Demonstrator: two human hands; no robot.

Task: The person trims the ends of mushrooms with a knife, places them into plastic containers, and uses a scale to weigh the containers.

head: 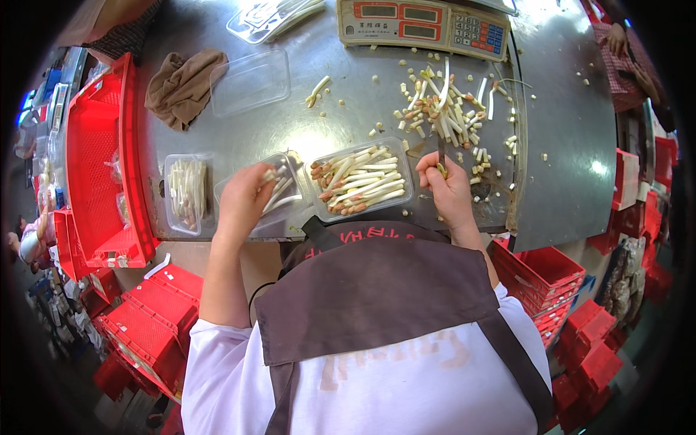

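Note:
My left hand (246, 197) is pinched on a pale sprout piece (268, 175), partly hidden by the fingers, above a clear plastic tray (296, 187) with a few white stems (280, 196). My right hand (448, 190) grips a small knife (441, 148), its blade pointing away from me towards a loose pile of peanut sprouts (448, 111) and cut stem ends. Between my hands, another clear tray (409, 190) is filled with peanut sprouts (361, 182), brown heads mostly to the left. At far left on the table stands a packed tray of sprouts (186, 190).
A digital scale (424, 27) stands at the back. A brown cloth (182, 87) lies beside a clear lid or tray (251, 81). Red crates flank the steel table (261, 130), one (92, 163) at its left edge. Another person's hands (625, 51) show at far right.

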